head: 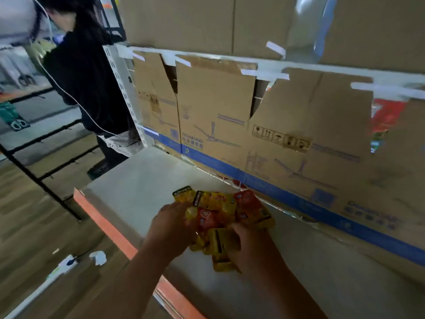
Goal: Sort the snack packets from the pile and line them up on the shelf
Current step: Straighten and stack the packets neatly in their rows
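Observation:
A pile of small yellow and red snack packets [226,211] lies on the white shelf [142,180] near its front. My left hand [171,229] reaches into the pile's left side, its fingers curled on a red and yellow packet. My right hand [250,247] rests on the pile's near right part, fingers curled around yellow packets [222,245]. Packets beneath both hands are partly hidden.
Flattened cardboard sheets [253,125] with a blue stripe line the back of the shelf. An orange strip [103,222] runs along the shelf's front edge. A person in dark clothes [92,77] stands at the shelf's left end. Paper scraps [99,257] lie on the wooden floor.

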`<action>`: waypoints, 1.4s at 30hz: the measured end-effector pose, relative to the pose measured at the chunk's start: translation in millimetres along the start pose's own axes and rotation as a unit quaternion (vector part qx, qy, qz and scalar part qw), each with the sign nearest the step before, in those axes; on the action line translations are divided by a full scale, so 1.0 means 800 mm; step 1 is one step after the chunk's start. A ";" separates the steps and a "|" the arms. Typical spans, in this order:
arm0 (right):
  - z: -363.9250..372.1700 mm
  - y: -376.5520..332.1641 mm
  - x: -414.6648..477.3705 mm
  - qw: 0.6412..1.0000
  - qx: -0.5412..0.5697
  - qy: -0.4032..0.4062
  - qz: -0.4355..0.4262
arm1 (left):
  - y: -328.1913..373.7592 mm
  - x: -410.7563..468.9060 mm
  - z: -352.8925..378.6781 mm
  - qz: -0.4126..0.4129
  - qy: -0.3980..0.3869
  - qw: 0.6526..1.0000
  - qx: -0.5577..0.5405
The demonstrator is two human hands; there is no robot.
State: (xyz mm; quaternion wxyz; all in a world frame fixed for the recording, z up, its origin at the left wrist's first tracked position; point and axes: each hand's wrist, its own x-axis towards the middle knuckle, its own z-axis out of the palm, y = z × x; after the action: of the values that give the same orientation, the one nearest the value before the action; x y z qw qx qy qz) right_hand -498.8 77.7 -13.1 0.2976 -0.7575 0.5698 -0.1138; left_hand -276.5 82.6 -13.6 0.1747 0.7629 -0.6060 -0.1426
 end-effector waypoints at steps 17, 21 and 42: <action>0.065 -0.084 -0.007 0.967 -0.008 0.179 0.179 | -0.117 0.104 -0.003 0.349 -0.048 0.934 0.061; 0.066 -0.096 -0.027 0.941 0.079 0.253 0.211 | -0.127 0.100 0.000 0.375 -0.090 0.922 0.038; 0.100 -0.068 -0.052 0.886 -0.031 0.292 0.359 | -0.145 0.068 -0.005 0.412 -0.085 0.907 -0.035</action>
State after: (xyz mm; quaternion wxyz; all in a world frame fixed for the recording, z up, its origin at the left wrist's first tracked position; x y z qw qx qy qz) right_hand -428.2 151.5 -38.5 0.1147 -0.4425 0.8671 -0.1979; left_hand -161.0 53.7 -61.1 0.1924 0.4237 -0.8736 -0.1427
